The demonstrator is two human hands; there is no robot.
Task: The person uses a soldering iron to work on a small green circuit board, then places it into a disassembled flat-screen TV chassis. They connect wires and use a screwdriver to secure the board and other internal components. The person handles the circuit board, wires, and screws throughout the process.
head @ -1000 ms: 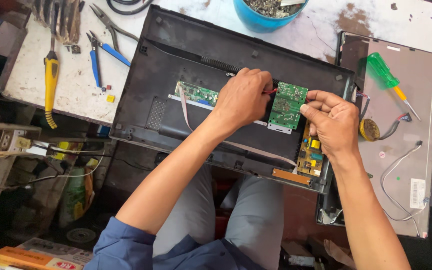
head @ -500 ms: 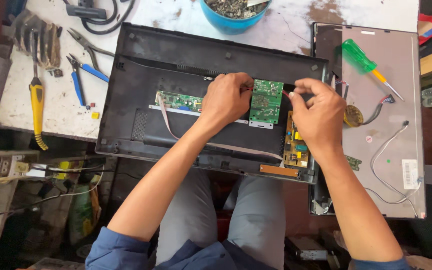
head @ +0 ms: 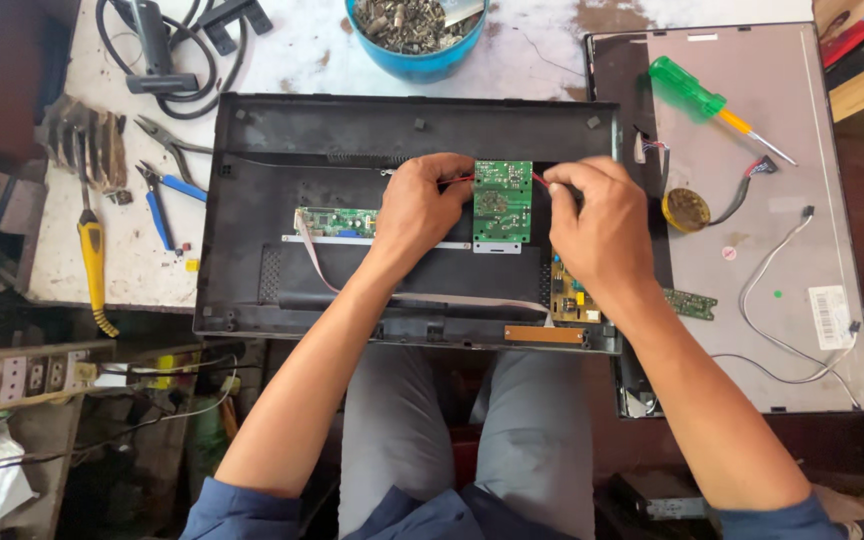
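Two hands (head: pixel 512 215) either side of green circuit board (head: pixel 502 200).

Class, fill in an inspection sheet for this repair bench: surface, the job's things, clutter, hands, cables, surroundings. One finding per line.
Surface: white worktop, stained.
Job's things: green circuit board in black monitor shell; second board beside it.
Clutter: green screwdriver, blue pliers, blue bowl of scrap.
Hands: left hand and right hand flank the board, each touching an edge.
Cables: white wire on grey panel.
Surroundings: power strip below bench.
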